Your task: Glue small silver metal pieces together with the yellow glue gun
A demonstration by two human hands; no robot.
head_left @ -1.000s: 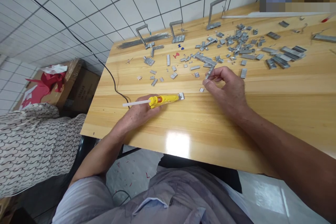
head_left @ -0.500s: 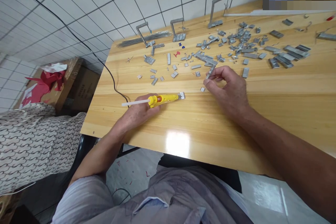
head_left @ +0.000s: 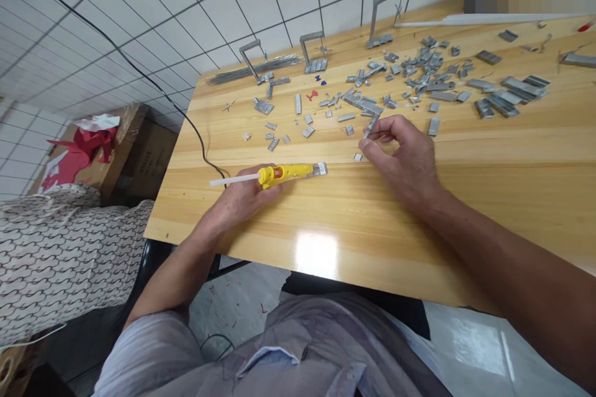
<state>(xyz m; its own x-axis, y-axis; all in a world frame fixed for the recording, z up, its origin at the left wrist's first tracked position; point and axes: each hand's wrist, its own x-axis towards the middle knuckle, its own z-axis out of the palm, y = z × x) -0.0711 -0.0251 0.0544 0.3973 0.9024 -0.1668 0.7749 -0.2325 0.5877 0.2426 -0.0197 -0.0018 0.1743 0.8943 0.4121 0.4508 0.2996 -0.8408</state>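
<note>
My left hand is wrapped around a yellow hot glue gun, its grip hidden under the fingers. A white glue stick pokes out of the gun's back end. The nozzle lies over a small grey metal piece; I cannot tell whether they touch. My right hand pinches the near end of an angled bracket built from grey staple strips. Below its fingertips lies a small square staple piece on the wooden table.
Three upright staple-strip frames stand along the tiled wall. A heap of loose staple pieces spreads over the table's far side, with longer strips at right. A black cord runs over the left edge. Cardboard boxes stand at left.
The glue gun has shifted slightly left in my left hand's grip. My right hand keeps its pinch on the bracket, almost still. The view has moved a little.
</note>
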